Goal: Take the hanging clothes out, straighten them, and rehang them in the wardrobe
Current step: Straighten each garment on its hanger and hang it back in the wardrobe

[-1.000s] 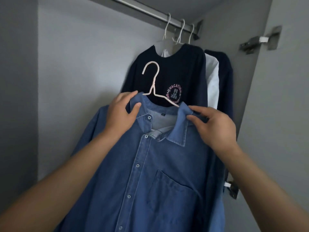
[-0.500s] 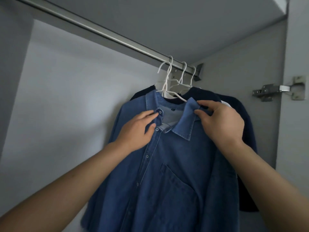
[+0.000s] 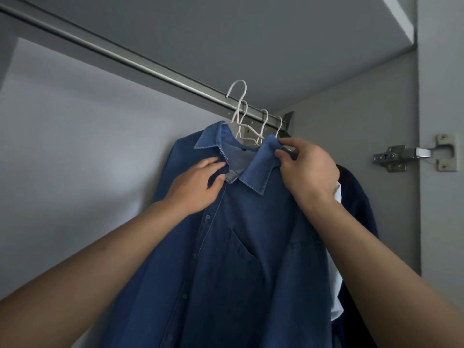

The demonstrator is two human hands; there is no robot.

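A blue denim shirt [image 3: 241, 247] hangs on a white wire hanger [image 3: 238, 106] whose hook is level with the metal rail [image 3: 130, 61], just in front of it. My left hand [image 3: 198, 184] grips the shirt's placket just under the left collar, thumb on the fabric. The right collar tip is pinched by my right hand [image 3: 308, 169]. Behind the shirt hang a white garment [image 3: 336, 292] and a dark navy one [image 3: 359, 197], mostly hidden, on other white hangers [image 3: 271, 124].
The wardrobe's grey back wall [image 3: 75, 159] lies to the left with free rail above it. The right side panel carries a metal door hinge [image 3: 414, 154]. The wardrobe's top panel [image 3: 251, 33] is close over the rail.
Both hands have lifted the denim shirt from chest height up to the rail. The hanger hook has risen level with the rail beside the other hangers. My view has tilted upward.
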